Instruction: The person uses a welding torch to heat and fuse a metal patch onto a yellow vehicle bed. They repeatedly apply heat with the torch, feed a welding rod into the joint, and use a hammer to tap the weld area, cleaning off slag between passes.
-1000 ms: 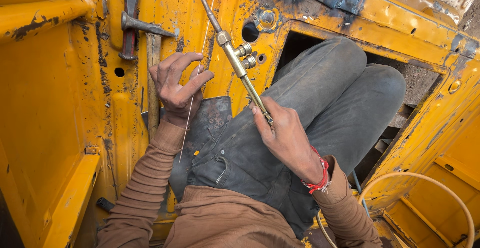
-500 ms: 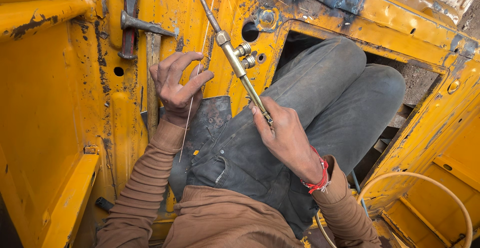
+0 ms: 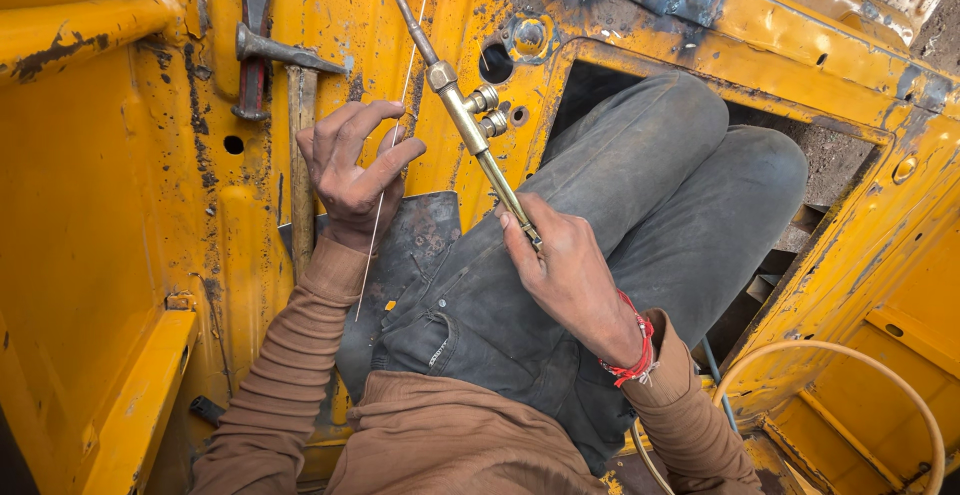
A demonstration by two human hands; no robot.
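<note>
- Right hand (image 3: 570, 270): fingers closing around the handle of a brass gas torch (image 3: 470, 125), clamped on it, thumb lying along the shaft; a red thread band (image 3: 632, 353) sitting at the wrist.
- Brass gas torch: running up and to the left from the right hand, two small valve knobs (image 3: 487, 111) standing out on its side, its thin neck curving toward the top edge of the view, where a small glow is showing against the scorched yellow metal. The tip itself is lying out of frame.
- Left hand (image 3: 352, 170): fingers pinching together on a thin filler wire (image 3: 392, 145), the remaining fingers spreading apart.
- Thin filler wire: passing through the left hand, slanting from near the sleeve up toward the glow beside the torch neck.
- Yellow metal body panel (image 3: 110, 255): surrounding the person, paint chipping and blackening in patches.
- Rectangular opening in the panel (image 3: 620, 90): acting as the only holder-like space in view; the person's knees in dark grey trousers (image 3: 640, 185) filling it, dark ground showing behind.
- Hammer (image 3: 285, 65): resting against the panel just above the left hand, wooden handle pointing down.
- Dark metal plate (image 3: 420, 235): lying on the lap, between the two hands.
- Hose (image 3: 880, 375): curving in a loop at lower right.
- Brown sleeves (image 3: 290, 375): covering both forearms.
</note>
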